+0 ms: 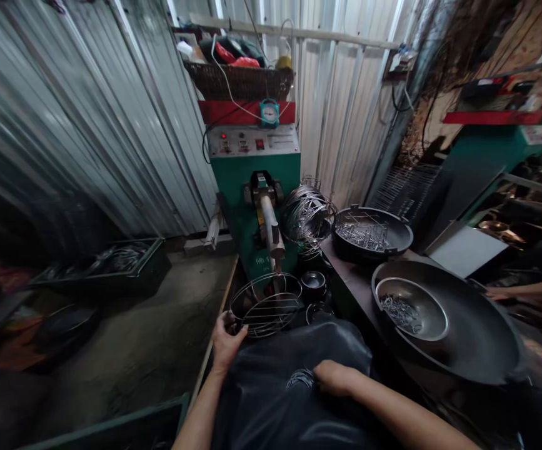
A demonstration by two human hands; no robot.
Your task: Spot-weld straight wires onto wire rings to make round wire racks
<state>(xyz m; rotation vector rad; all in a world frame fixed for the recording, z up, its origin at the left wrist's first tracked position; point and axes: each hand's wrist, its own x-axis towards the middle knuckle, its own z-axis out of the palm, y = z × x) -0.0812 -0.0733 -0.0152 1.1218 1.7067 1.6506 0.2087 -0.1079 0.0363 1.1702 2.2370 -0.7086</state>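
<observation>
My left hand (226,342) is closed on the near left rim of a round wire rack (271,309) with parallel crossbars. The rack is held tilted under the electrode arm (272,231) of a green spot-welding machine (233,181), its far rim by the arm's tip. On the dark apron (271,409) over my lap lies a small pile of bent wire pieces (300,378). My right hand (334,377) rests at the right edge of that pile with its fingers curled together. What is between those fingers, if anything, is hidden.
Round wire hoops (308,212) hang right of the machine. A black pan (374,234) holds wire parts; a large pan (481,337) holds a metal bowl (432,297) with small wire pieces. Another person's hand (500,292) is at far right. A green bin (125,269) stands left.
</observation>
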